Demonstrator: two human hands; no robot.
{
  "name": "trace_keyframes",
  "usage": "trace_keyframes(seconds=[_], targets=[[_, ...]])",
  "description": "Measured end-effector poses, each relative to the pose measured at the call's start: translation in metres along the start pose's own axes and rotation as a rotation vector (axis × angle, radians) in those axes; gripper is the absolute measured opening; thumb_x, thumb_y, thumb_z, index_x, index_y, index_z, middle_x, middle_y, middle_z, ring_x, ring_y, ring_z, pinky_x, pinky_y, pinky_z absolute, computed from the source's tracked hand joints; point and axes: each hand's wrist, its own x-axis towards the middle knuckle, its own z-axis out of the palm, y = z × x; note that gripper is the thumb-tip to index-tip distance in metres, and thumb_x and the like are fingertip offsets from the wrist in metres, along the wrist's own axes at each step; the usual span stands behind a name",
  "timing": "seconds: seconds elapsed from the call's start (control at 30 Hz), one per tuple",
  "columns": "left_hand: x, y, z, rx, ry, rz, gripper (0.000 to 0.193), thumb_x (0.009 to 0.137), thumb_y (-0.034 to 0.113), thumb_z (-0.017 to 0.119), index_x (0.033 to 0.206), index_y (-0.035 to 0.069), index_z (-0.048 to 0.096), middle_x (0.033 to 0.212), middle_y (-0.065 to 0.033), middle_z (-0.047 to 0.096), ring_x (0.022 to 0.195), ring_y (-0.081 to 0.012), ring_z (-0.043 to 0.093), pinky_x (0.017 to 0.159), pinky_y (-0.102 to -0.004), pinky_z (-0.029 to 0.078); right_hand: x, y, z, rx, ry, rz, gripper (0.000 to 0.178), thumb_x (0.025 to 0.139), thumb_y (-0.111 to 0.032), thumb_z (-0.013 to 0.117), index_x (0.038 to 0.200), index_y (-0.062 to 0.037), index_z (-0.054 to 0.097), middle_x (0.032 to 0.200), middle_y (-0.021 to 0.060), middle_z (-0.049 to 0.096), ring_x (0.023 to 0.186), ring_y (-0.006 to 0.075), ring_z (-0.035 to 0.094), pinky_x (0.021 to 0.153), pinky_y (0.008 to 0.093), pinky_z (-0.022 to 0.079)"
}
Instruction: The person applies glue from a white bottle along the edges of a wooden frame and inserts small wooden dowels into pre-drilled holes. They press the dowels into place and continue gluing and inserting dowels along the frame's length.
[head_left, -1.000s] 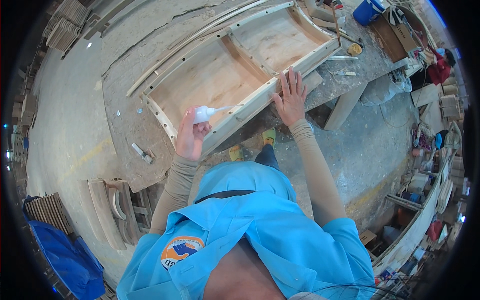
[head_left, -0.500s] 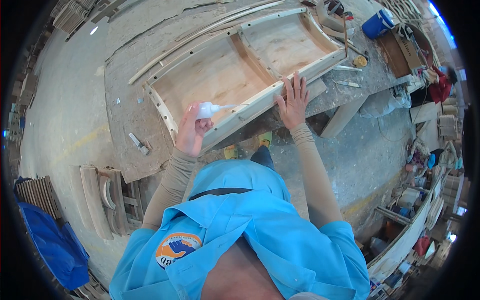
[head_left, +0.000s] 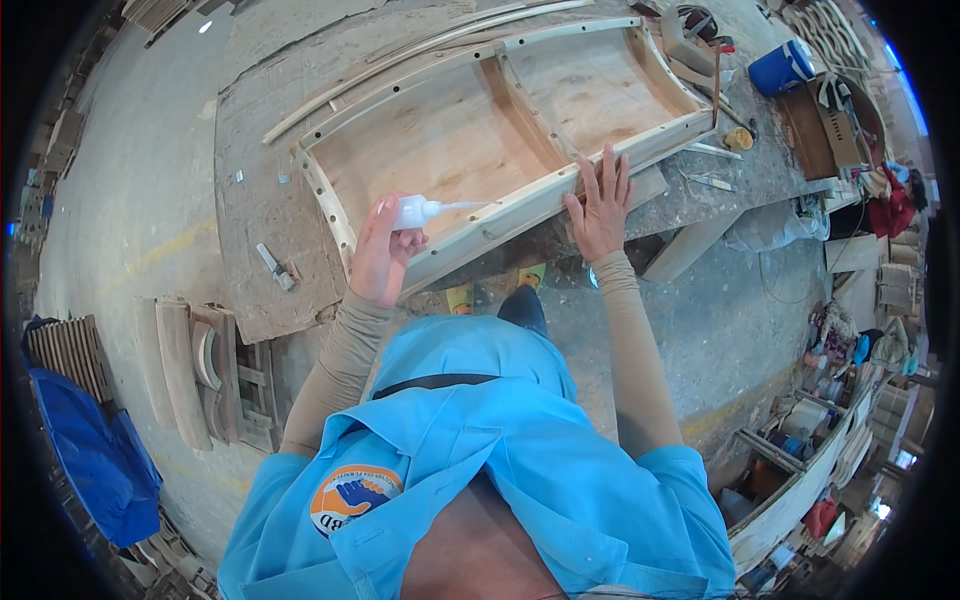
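A shallow curved wooden frame [head_left: 455, 246] with a panel bottom and a middle crosspiece lies on the worktable, dark holes dotted along its rails. My left hand [head_left: 385, 245] is wrapped round a white squeeze bottle [head_left: 411, 211] with a long thin nozzle. The bottle is tilted nearly level, its tip pointing right along the near rail; whether the tip touches the wood I cannot tell. My right hand [head_left: 601, 205] lies on the near rail farther right, fingers stretched out and holding nothing.
Long thin wood strips [head_left: 400, 57] lie behind the frame. A clamp-like tool [head_left: 276, 268] rests on the table's left part. Toward the back right stand a blue jug [head_left: 781, 68], a yellow round object [head_left: 739, 139] and a cardboard box [head_left: 840, 135]. Curved wood pieces [head_left: 185, 370] stand at left.
The view has shifted slightly, so the frame appears a little farther right. The right hand has moved slightly right in the picture. The left hand keeps its hold on the bottle.
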Motion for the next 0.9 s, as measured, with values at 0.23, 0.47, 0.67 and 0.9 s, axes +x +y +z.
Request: trace_keyframes(seconds=[0.23, 0.47, 0.67, 0.9], targets=[[-0.0003, 0.0006, 0.0031, 0.035, 0.004, -0.007, 0.029, 0.101, 0.035, 0.044, 0.108, 0.009, 0.055, 0.069, 0.0036, 0.041, 0.070, -0.0095, 0.045, 0.075, -0.0281, 0.044, 0.0016, -0.0005, -0.0015, 0.027, 0.003, 0.013, 0.053, 0.089, -0.042, 0.056, 0.139, -0.0269, 0.044, 0.158, 0.0072, 0.014, 0.143, 0.0403, 0.010, 0.112, 0.0603, 0.011], [0.0026, 0.0010, 0.0000, 0.035, -0.006, -0.010, 0.031, 0.100, 0.036, 0.047, 0.110, 0.007, 0.055, 0.066, 0.0024, 0.042, 0.069, -0.0124, 0.048, 0.075, -0.0317, 0.046, 0.0040, 0.0015, 0.0016, 0.067, 0.058, -0.018, 0.058, 0.089, -0.042, 0.055, 0.143, -0.0268, 0.039, 0.157, 0.0062, 0.017, 0.144, 0.0392, 0.010, 0.112, 0.0598, 0.012], [0.0027, 0.0006, 0.0012, 0.049, -0.026, -0.011, 0.031, 0.100, 0.035, 0.046, 0.111, 0.007, 0.055, 0.066, 0.0025, 0.041, 0.069, -0.0122, 0.048, 0.075, -0.0319, 0.046, 0.0017, 0.0036, 0.0039, 0.028, 0.034, 0.016, 0.059, 0.089, -0.042, 0.055, 0.144, -0.0263, 0.037, 0.157, 0.0053, 0.018, 0.144, 0.0379, 0.011, 0.112, 0.0596, 0.012], [0.0022, -0.0001, 0.0002, 0.058, -0.025, -0.008, 0.032, 0.100, 0.036, 0.046, 0.111, 0.007, 0.056, 0.066, 0.0024, 0.042, 0.070, -0.0120, 0.049, 0.076, -0.0316, 0.045, 0.0027, 0.0015, 0.0030, 0.020, 0.000, 0.021, 0.061, 0.090, -0.043, 0.053, 0.145, -0.0249, 0.035, 0.158, 0.0056, 0.015, 0.145, 0.0380, 0.008, 0.113, 0.0597, 0.011]])
